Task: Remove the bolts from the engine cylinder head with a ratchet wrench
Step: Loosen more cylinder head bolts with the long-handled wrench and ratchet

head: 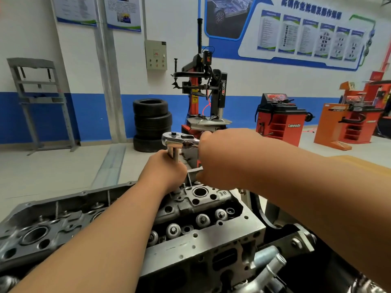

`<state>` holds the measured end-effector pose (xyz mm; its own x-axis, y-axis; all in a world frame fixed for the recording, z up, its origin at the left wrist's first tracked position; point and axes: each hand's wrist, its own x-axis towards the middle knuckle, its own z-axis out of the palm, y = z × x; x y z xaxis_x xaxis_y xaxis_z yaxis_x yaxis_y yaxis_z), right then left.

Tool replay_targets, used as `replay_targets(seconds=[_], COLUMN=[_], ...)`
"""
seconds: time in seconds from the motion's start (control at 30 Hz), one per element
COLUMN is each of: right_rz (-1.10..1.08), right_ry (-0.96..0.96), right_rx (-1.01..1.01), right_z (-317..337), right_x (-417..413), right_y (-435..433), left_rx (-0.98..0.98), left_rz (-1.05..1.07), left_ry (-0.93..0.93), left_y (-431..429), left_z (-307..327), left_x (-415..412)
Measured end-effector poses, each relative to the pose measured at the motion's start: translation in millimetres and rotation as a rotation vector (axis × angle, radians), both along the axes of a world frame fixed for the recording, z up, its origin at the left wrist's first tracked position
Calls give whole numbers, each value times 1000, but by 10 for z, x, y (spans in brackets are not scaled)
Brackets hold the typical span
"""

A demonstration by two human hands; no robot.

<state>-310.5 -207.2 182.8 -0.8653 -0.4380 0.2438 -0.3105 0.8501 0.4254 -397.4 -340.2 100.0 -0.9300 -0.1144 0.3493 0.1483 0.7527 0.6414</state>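
Note:
The grey engine cylinder head point(211, 237) fills the lower part of the view, with round valve caps and bolt holes along its top. A chrome ratchet wrench point(179, 139) stands over the head's far end, its socket extension point(174, 152) pointing down. My left hand point(165, 172) grips the extension just below the ratchet head. My right hand point(224, 157) holds the wrench handle, which is hidden inside the fist. The bolt under the socket is hidden by my left hand.
Behind the engine is a tire changer machine point(203, 92) and a stack of black tires point(151, 123). Orange wheel balancers point(279, 117) stand at the right. A grey metal frame point(40, 102) leans at the left wall. A metal pipe point(268, 265) sticks out at the engine's near right side.

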Motion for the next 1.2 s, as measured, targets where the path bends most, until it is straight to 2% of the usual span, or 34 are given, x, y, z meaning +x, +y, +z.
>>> replay_targets(seconds=[0.17, 0.3, 0.5, 0.67, 0.87, 1.03, 1.2], right_rz=[-62, 45, 363, 341, 30, -173, -70], right_ry=[-36, -168, -251, -228, -32, 94, 126], right_rx=[-68, -212, -442, -518, -361, -145, -75], right_z=[92, 79, -33, -109, -101, -128, -171], right_x=[-572, -1065, -1260, -1280, -1027, -379, 290], right_y=[47, -159, -461, -429, -177, 18, -38], left_rx=[80, 153, 148, 99, 144, 125, 4], left_rz=[-56, -224, -200, -160, -185, -148, -177], left_ry=[55, -51, -74, -58, -84, -68, -68], left_y=[-76, -150, -184, -150, -76, -34, -30], left_z=[-25, -24, -11, 12, 57, 73, 72], left_x=[-16, 5, -7, 1, 56, 68, 97])
